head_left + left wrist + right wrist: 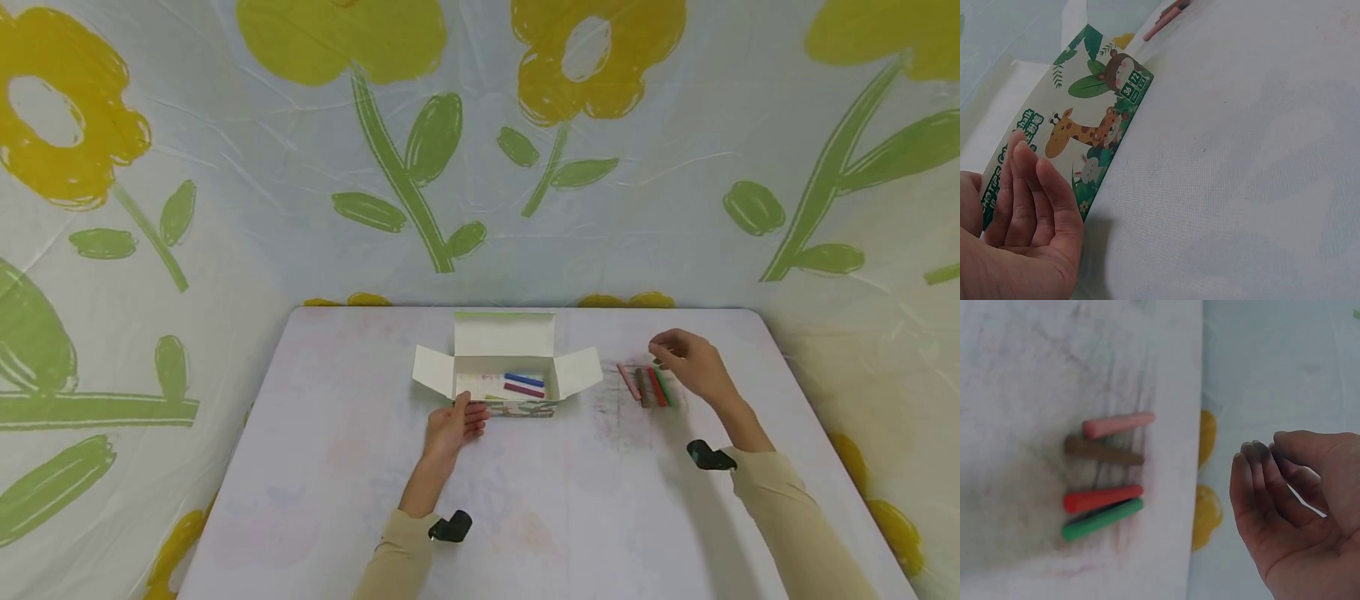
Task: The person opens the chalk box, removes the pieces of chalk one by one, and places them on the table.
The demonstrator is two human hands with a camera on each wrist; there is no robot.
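Narrowly apart: box flap (578,371), chalks (642,388)

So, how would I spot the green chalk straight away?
On the table, find the open box. To its right lie four loose chalks: pink, brown, red, then the green chalk. It is furthest from the box and the only green one of the four.

1 tbl (570,517), 1 box (525,409) w/ 3 flaps (504,335), 4 loose chalks (1102,499), min. 2 boxed chalks (524,380), 2 hands (450,429), 2 wrist cams (452,527)
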